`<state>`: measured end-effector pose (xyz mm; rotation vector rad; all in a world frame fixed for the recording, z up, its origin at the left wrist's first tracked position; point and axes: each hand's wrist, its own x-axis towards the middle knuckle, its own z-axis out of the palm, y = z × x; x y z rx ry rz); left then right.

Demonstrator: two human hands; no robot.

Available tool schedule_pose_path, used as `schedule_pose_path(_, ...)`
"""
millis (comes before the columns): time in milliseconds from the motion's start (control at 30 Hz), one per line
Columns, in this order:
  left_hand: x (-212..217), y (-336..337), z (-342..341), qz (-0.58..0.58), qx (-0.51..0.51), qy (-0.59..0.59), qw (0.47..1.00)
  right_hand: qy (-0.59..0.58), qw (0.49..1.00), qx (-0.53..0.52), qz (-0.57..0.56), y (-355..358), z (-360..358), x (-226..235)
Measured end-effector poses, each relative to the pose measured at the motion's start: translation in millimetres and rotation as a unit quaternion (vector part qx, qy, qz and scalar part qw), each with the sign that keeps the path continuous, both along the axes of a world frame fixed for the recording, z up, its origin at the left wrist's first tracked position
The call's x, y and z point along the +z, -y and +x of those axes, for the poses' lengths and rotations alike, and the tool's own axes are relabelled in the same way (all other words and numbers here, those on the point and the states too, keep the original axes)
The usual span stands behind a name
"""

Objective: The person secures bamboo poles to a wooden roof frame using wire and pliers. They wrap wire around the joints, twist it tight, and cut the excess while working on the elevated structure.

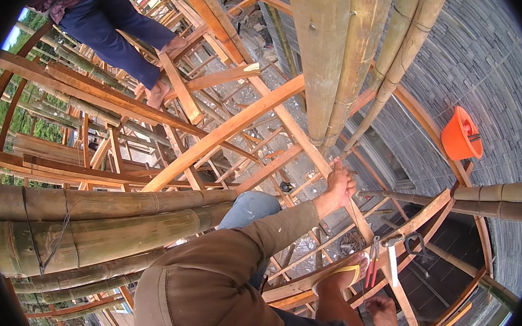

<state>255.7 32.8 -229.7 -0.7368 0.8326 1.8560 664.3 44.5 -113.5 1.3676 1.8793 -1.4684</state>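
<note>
One wooden beam [308, 145] seems gripped by your left hand [337, 188], probably for steadying, next needing firm hold; your right hand [382, 316] I cannot tell.

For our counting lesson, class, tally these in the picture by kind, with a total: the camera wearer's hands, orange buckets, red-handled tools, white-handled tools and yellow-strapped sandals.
Wearer's hands: 2 (left hand, right hand)
Orange bucket: 1
Red-handled tool: 1
White-handled tool: 1
Yellow-strapped sandal: 1
Total: 6
</note>
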Motion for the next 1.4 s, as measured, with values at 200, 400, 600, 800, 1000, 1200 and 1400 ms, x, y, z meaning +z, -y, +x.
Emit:
schedule_pose_path(200,-9.1,5.9,16.8,0.002,-0.044,0.029,0.999,-0.290,0.907,-0.210,0.220,-28.7,32.2,30.2)
schedule_pose_path(400,2.4,15.6,58.7,0.019,-0.070,0.092,0.993,0.127,0.826,-0.049,0.547,-37.7,22.8,3.5)
schedule_pose_path(600,5.1,28.3,86.5,0.022,-0.071,0.107,0.991,0.312,0.742,-0.036,0.592,-33.0,21.3,-5.0)
schedule_pose_path(800,-9.2,52.9,127.3,-0.021,-0.145,0.097,0.984,-0.064,0.799,-0.316,0.508,-70.9,55.6,15.2)
schedule_pose_path(1000,2.1,71.1,170.8,-0.029,-0.378,0.151,0.913,-0.325,0.644,-0.529,0.447,-123.8,30.3,69.9)
schedule_pose_path(1200,54.5,58.3,174.0,0.175,-0.613,0.097,0.764,-0.164,0.680,-0.309,0.644,-144.3,-23.9,153.8)
schedule_pose_path(1400,103.4,-6.7,124.0,0.286,-0.394,-0.056,0.872,-0.187,0.794,0.069,0.575,-87.6,-101.3,147.7)
